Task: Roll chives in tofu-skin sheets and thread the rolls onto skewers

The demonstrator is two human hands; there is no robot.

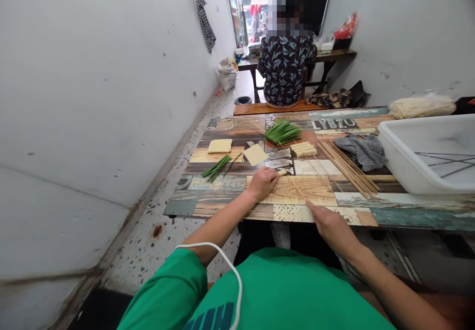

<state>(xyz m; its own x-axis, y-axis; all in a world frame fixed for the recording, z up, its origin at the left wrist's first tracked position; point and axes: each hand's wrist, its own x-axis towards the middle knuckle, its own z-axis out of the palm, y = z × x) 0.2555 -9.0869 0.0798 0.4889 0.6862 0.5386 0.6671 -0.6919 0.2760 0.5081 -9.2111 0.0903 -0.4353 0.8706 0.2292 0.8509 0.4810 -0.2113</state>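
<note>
My left hand [264,182] is closed around a small pale yellow roll [282,172] at the middle of the table. Pinched in my right hand [328,219], near the front edge, is a thin wooden skewer [298,189] that points toward the roll; whether its tip is inside the roll is hard to see. Just beyond my left hand lies a square pale sheet [255,155], with a stack of such sheets [220,146] to its left. Several finished-looking rolls [303,149] rest side by side on skewers. Cut green stalks [216,168] lie at the left.
A larger pile of green stalks [282,132] is at the table's far side. Loose wooden skewers [349,169], a grey cloth [361,151] and a white plastic bin [399,159] occupy the right. Another person [285,70] sits beyond, facing away, on a bench [252,109].
</note>
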